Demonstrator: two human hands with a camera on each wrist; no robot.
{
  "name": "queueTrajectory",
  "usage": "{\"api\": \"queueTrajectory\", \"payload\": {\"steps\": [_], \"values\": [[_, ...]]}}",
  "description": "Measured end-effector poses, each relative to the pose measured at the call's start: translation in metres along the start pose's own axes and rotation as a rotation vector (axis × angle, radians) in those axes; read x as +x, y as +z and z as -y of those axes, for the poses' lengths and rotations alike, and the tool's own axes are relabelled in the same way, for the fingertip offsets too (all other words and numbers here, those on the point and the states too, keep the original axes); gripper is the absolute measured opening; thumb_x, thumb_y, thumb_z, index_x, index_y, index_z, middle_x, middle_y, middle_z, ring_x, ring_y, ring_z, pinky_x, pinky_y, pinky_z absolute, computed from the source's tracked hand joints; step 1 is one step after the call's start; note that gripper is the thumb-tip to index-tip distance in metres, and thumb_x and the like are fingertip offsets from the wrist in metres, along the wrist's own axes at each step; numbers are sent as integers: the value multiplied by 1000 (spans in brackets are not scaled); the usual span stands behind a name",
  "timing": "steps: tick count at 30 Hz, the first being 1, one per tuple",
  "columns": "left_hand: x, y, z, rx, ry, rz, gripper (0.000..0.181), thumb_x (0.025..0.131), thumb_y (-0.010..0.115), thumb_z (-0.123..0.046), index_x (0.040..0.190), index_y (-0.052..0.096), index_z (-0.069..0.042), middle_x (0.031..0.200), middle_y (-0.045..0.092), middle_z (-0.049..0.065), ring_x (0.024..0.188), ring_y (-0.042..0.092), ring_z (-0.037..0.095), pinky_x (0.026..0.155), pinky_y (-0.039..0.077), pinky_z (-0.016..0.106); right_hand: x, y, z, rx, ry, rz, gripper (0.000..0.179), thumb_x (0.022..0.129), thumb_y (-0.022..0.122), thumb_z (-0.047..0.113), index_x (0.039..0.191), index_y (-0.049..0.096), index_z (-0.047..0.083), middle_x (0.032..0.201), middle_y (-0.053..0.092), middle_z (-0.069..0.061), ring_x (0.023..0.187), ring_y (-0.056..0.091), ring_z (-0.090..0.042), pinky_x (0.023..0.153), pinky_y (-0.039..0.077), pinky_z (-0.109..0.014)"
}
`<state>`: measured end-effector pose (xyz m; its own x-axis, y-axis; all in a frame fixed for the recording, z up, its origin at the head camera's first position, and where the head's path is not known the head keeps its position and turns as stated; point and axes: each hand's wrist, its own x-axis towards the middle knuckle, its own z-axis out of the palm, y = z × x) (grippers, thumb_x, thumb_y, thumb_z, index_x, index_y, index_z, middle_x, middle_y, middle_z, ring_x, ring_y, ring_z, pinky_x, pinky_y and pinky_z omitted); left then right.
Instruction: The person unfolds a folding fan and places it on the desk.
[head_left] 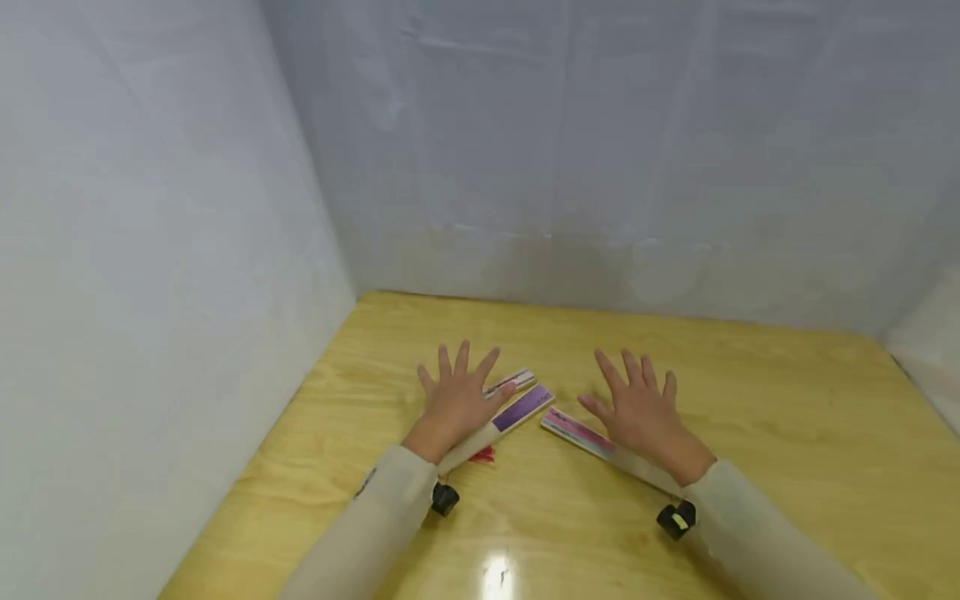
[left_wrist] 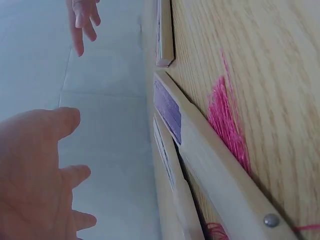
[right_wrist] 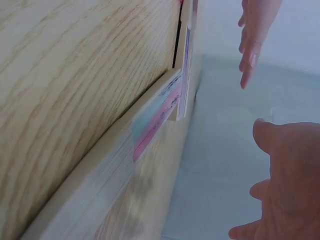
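Three folded hand fans with pale wooden ribs lie on the table. My left hand [head_left: 459,404] hovers, fingers spread, above the purple-tipped fan [head_left: 522,407] and the fan with a white-and-dark tip [head_left: 517,381] beside it. In the left wrist view a metal rivet joins the ribs of the purple-tipped fan [left_wrist: 205,145], and a pink tassel [left_wrist: 227,120] spreads next to it. Over the fan with a pink tip [head_left: 579,431] is my right hand [head_left: 645,417], also spread and holding nothing. In the right wrist view that pink-tipped fan [right_wrist: 155,112] shows a blue-and-pink band.
The wooden table [head_left: 787,400] ends at a pale sheet wall [head_left: 555,167] behind, with another sheet [head_left: 150,250] on the left. A small black camera hangs under each wrist, the left one [head_left: 445,499] and the right one [head_left: 677,519].
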<state>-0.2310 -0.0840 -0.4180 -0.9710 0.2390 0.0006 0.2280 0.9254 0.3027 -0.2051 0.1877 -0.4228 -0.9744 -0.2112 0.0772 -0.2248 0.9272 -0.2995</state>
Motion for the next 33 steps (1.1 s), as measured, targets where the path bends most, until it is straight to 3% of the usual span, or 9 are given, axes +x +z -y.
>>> {"api": "queueTrajectory", "payload": {"steps": [6,12,18,26,33], "values": [[11,2,-5,37,51,55,70,94,38,-68,155,21,-36,162,6,12,144,-6,47,106,0,75,-1,-8,-2,-2,9,17,79,96,42,62,156,18,16,156,13,-28,139,10,-55,102,3,-78],[14,9,-15,34,168,114,73,93,43,-67,155,20,-37,162,6,11,144,-7,46,106,0,74,-7,-12,-3,-29,13,31,81,95,46,61,156,18,15,156,13,-28,139,10,-55,102,3,-77],[21,13,-28,26,294,119,72,94,49,-61,155,20,-36,162,7,10,145,-8,43,108,0,71,-14,-14,-8,-66,12,28,87,92,52,62,156,19,12,156,13,-29,139,12,-55,102,3,-78],[28,17,-40,68,320,149,82,88,57,-64,155,20,-36,162,9,7,146,-6,41,109,4,71,-21,-11,-11,-96,-10,53,93,88,61,58,153,22,5,153,20,-31,135,20,-56,99,13,-79],[25,27,-46,87,345,183,87,82,68,-58,154,23,-35,161,17,2,147,-3,37,110,4,69,-29,-2,-11,-93,3,78,100,81,70,57,151,26,1,149,27,-32,131,30,-56,96,19,-80]]}}
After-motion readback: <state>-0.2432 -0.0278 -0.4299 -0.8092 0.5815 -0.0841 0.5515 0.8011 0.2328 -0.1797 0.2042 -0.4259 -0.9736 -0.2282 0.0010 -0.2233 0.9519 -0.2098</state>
